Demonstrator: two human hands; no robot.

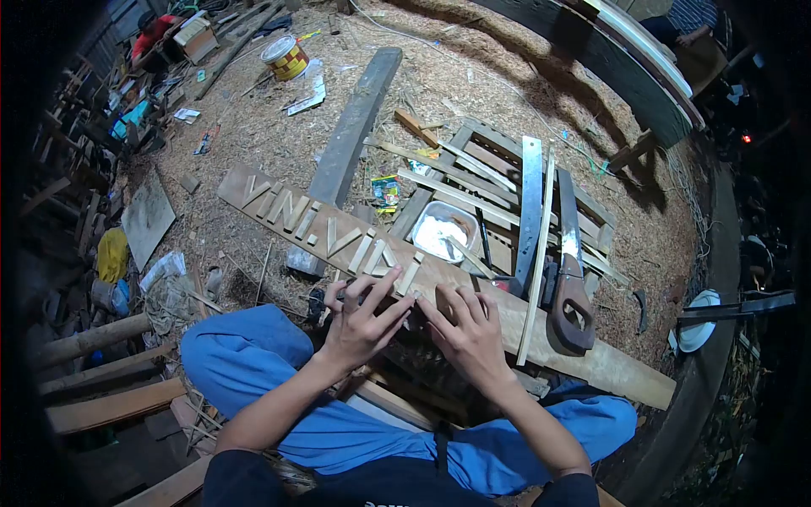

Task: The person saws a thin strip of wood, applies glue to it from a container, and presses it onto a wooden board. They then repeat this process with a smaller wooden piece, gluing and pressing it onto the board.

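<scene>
A long flat board (625, 373) lies across in front of my lap. Small wooden strips on its left half stand in letter-like shapes, such as a V of strips (342, 243). My left hand (361, 323) is over the board's near edge, fingers spread, with fingertips beside the last wooden strip (410, 274). From the other side, my right hand (466, 331) reaches its index finger to that strip's lower end; its other fingers are bent but apart. Whether the fingertips press the strip is hard to make out. Neither hand grips anything.
A handsaw (575, 311), a metal ruler (528, 203) and a long thin strip (538, 266) rest across the board's right part. Beyond it, a white tub (445, 221) holds white paste and a stick. A timber beam (355, 127) and a paint can (285, 59) lie farther off.
</scene>
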